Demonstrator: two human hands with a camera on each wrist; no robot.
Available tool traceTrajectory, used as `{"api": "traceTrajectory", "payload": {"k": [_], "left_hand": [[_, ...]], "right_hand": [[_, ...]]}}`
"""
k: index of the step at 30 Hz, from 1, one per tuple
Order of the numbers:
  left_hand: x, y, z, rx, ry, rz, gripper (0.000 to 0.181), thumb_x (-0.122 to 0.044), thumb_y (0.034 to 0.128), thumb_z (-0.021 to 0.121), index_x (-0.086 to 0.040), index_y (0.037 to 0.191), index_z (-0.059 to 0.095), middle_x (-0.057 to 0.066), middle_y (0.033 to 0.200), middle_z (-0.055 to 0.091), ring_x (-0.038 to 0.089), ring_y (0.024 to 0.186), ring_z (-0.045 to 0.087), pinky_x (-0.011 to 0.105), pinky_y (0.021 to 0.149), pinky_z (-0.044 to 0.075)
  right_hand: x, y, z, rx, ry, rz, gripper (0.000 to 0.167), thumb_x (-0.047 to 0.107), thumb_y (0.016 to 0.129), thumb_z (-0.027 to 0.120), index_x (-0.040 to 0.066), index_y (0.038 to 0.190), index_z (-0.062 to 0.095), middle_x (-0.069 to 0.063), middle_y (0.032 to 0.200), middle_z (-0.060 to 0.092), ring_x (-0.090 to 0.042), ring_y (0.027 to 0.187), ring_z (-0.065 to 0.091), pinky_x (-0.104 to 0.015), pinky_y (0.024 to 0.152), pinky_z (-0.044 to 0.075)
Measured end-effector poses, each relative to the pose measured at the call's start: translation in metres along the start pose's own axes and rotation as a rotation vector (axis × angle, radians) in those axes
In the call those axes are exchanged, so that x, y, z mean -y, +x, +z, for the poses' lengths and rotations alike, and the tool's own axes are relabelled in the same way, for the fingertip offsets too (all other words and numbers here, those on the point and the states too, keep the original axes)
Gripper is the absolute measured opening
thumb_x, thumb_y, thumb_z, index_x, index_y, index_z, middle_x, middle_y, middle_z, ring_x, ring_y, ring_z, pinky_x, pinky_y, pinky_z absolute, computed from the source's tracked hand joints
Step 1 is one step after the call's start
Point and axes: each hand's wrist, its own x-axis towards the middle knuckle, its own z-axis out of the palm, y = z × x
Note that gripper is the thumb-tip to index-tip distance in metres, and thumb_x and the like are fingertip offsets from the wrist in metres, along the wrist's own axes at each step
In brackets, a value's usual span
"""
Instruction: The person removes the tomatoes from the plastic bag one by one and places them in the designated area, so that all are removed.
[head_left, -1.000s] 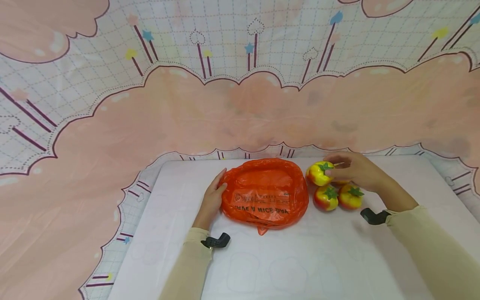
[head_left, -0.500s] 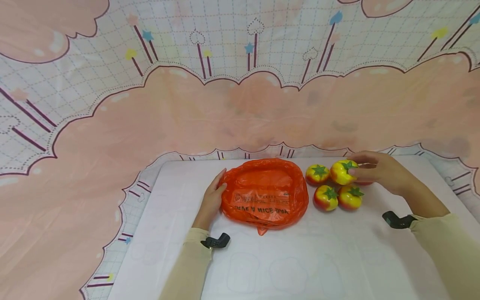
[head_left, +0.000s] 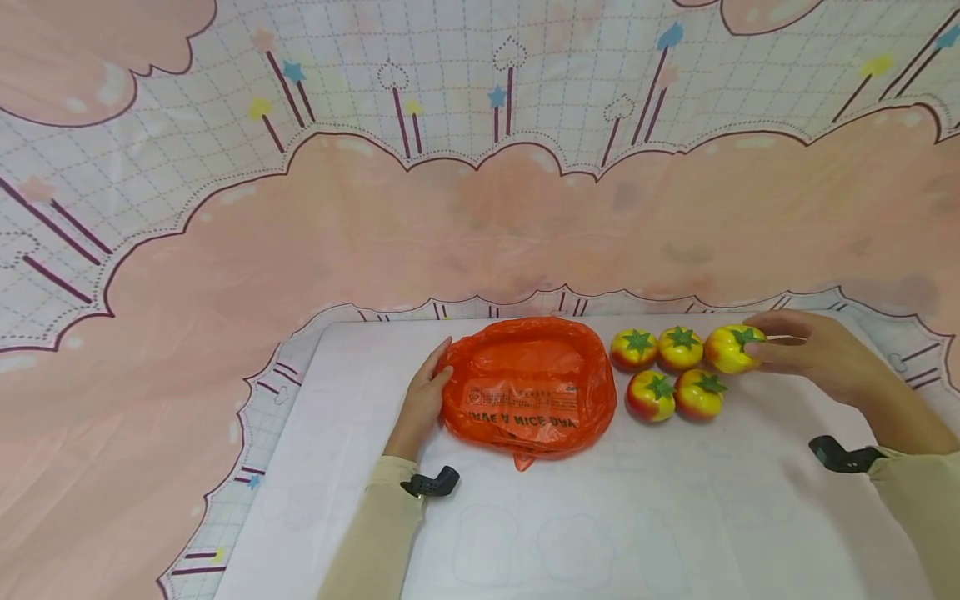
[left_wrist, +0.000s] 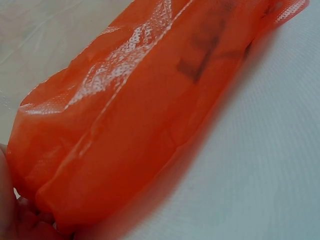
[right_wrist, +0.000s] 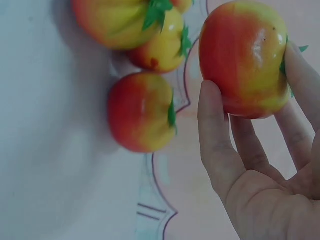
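My left hand (head_left: 422,403) holds the left edge of a red plastic bag (head_left: 536,442), whose thick rim forms a rounded ring on the white table. In the left wrist view, the bag (left_wrist: 120,150) fills the middle and only parts of that hand show at the lower left. My right hand (head_left: 817,354) grips a red-and-yellow toy tomato (head_left: 733,350) with a green leafy top. The right wrist view has this tomato (right_wrist: 244,62) raised between thumb and fingers, with another tomato (right_wrist: 141,112) standing on the table close by.
Right of the bag stand a far-left tomato (head_left: 634,349), a second tomato (head_left: 680,347) beside it, and two nearer the front, one tomato (head_left: 651,397) left of the other tomato (head_left: 701,396). A patterned pink cloth (head_left: 480,233) rises behind the white table (head_left: 570,533).
My right hand has carried the held tomato to the right, from beside the bag past the back row, uncovering the tomatoes there. The left hand and the bag have stayed in place.
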Motion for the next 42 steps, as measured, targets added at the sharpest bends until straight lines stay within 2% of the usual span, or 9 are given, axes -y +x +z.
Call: {"api": "traceTrajectory", "payload": {"k": [5, 8, 12, 14, 18, 21, 25, 27, 42], "left_hand": [[-0.001, -0.001, -0.001, 0.003, 0.000, -0.004, 0.049, -0.028, 0.1094, 0.045, -0.041, 0.157, 0.038, -0.013, 0.165, 0.034, 0.018, 0.157, 0.023, 0.049, 0.128, 0.022], [-0.001, -0.002, 0.000, -0.001, 0.004, 0.003, 0.050, -0.028, 0.1093, 0.045, -0.040, 0.157, 0.038, -0.013, 0.164, 0.034, 0.018, 0.157, 0.023, 0.049, 0.128, 0.022], [0.000, 0.000, 0.001, -0.012, -0.006, 0.016, 0.050, -0.025, 0.1089, 0.045, -0.038, 0.157, 0.039, -0.012, 0.164, 0.035, 0.018, 0.157, 0.024, 0.048, 0.129, 0.021], [0.001, 0.000, 0.001, -0.014, -0.011, 0.019, 0.050, -0.024, 0.1089, 0.045, -0.038, 0.157, 0.039, -0.012, 0.165, 0.035, 0.018, 0.157, 0.024, 0.048, 0.129, 0.021], [0.002, 0.001, 0.001, -0.012, -0.012, 0.021, 0.051, -0.024, 0.1087, 0.046, -0.036, 0.157, 0.039, -0.011, 0.165, 0.035, 0.019, 0.157, 0.023, 0.048, 0.129, 0.020], [0.001, 0.001, 0.001, -0.007, -0.021, 0.018, 0.051, -0.024, 0.1086, 0.046, -0.036, 0.157, 0.039, -0.012, 0.165, 0.035, 0.018, 0.157, 0.023, 0.047, 0.129, 0.020], [0.001, 0.000, 0.001, -0.004, -0.023, 0.010, 0.050, -0.025, 0.1089, 0.045, -0.037, 0.158, 0.038, -0.012, 0.165, 0.034, 0.018, 0.157, 0.023, 0.048, 0.129, 0.021], [0.000, 0.000, 0.001, -0.006, -0.016, 0.007, 0.050, -0.026, 0.1090, 0.045, -0.037, 0.157, 0.038, -0.013, 0.165, 0.033, 0.018, 0.157, 0.023, 0.048, 0.129, 0.021], [0.001, 0.000, 0.001, -0.009, -0.008, -0.003, 0.049, -0.028, 0.1090, 0.045, -0.040, 0.157, 0.039, -0.014, 0.165, 0.033, 0.019, 0.157, 0.024, 0.050, 0.128, 0.024]], "right_hand": [[-0.012, -0.003, -0.003, 0.007, 0.024, 0.043, 0.070, 0.043, 0.100, 0.063, 0.002, 0.152, 0.039, -0.028, 0.154, 0.036, -0.048, 0.133, 0.043, -0.025, 0.082, 0.062], [-0.019, -0.005, -0.003, 0.009, 0.036, 0.064, 0.073, 0.043, 0.100, 0.063, 0.002, 0.153, 0.036, -0.028, 0.154, 0.036, -0.021, 0.122, 0.057, -0.029, 0.084, 0.063], [-0.028, -0.008, -0.002, 0.015, 0.057, 0.081, 0.074, 0.044, 0.100, 0.062, 0.001, 0.154, 0.034, -0.030, 0.154, 0.035, 0.000, 0.111, 0.054, -0.033, 0.086, 0.063], [-0.034, -0.009, 0.000, 0.023, 0.084, 0.085, 0.073, 0.042, 0.101, 0.062, 0.000, 0.153, 0.033, -0.031, 0.154, 0.035, 0.001, 0.109, 0.055, -0.035, 0.087, 0.063], [-0.047, -0.012, 0.003, 0.048, 0.144, 0.090, 0.064, 0.036, 0.102, 0.062, 0.003, 0.151, 0.036, -0.008, 0.142, 0.048, 0.016, 0.098, 0.056, -0.036, 0.088, 0.063], [-0.055, -0.013, 0.006, 0.062, 0.173, 0.094, 0.059, 0.033, 0.102, 0.062, 0.005, 0.149, 0.038, -0.003, 0.140, 0.047, 0.018, 0.097, 0.056, -0.036, 0.088, 0.063], [-0.062, -0.012, 0.012, 0.081, 0.176, 0.111, 0.066, 0.037, 0.101, 0.063, 0.004, 0.151, 0.035, -0.029, 0.154, 0.033, 0.019, 0.096, 0.053, -0.035, 0.088, 0.063], [-0.064, -0.012, 0.014, 0.092, 0.176, 0.122, 0.068, 0.037, 0.101, 0.063, 0.003, 0.153, 0.033, -0.034, 0.157, 0.026, 0.020, 0.096, 0.052, -0.034, 0.088, 0.062], [-0.072, -0.011, 0.027, 0.109, 0.228, 0.129, 0.068, 0.034, 0.102, 0.063, 0.000, 0.152, 0.034, -0.034, 0.156, 0.027, 0.017, 0.097, 0.055, -0.034, 0.089, 0.062]]}}
